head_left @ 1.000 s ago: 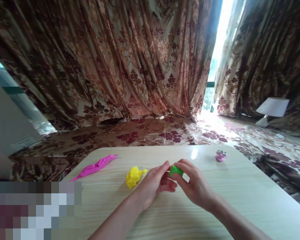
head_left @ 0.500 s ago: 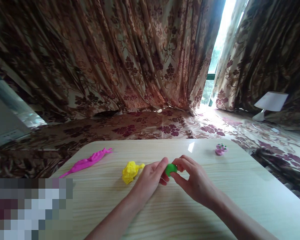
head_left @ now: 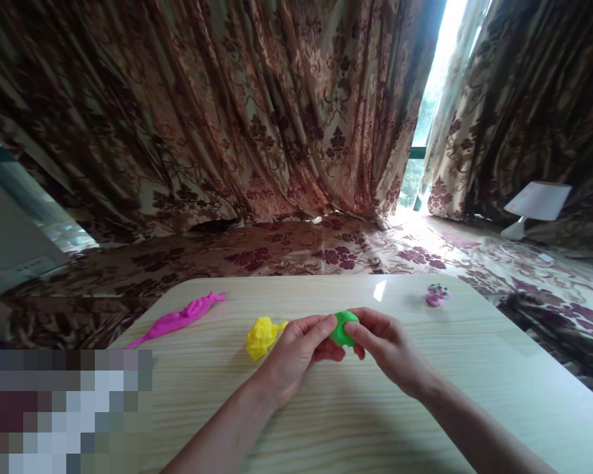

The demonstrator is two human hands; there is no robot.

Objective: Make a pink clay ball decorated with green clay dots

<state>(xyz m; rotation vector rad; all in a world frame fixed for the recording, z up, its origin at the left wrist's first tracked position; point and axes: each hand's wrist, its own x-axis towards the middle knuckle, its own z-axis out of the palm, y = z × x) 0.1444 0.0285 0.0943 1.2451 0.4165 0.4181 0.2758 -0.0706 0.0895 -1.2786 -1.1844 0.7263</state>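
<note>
Both my hands meet over the middle of a pale wooden table point(head_left: 356, 421). Between their fingertips sits a small lump of green clay point(head_left: 342, 328), held just above the tabletop. My left hand point(head_left: 296, 352) pinches it from the left with thumb and fingers; my right hand point(head_left: 388, 345) pinches it from the right. A crumpled yellow clay lump point(head_left: 261, 336) lies on the table just left of my left hand. Further left lies a long, stretched pink clay strip point(head_left: 178, 319). A small pink clay piece with green dots point(head_left: 435, 294) rests near the table's far right.
Heavy patterned brown curtains point(head_left: 257, 118) hang behind the table, and their cloth spreads over the surface beyond the far edge. A white lamp point(head_left: 536, 204) lies at the right. A blurred, pixelated patch covers the lower left corner.
The green clay has risen slightly and shows more between my fingertips. My left fingers have closed round its left side. The other clay pieces have not moved.
</note>
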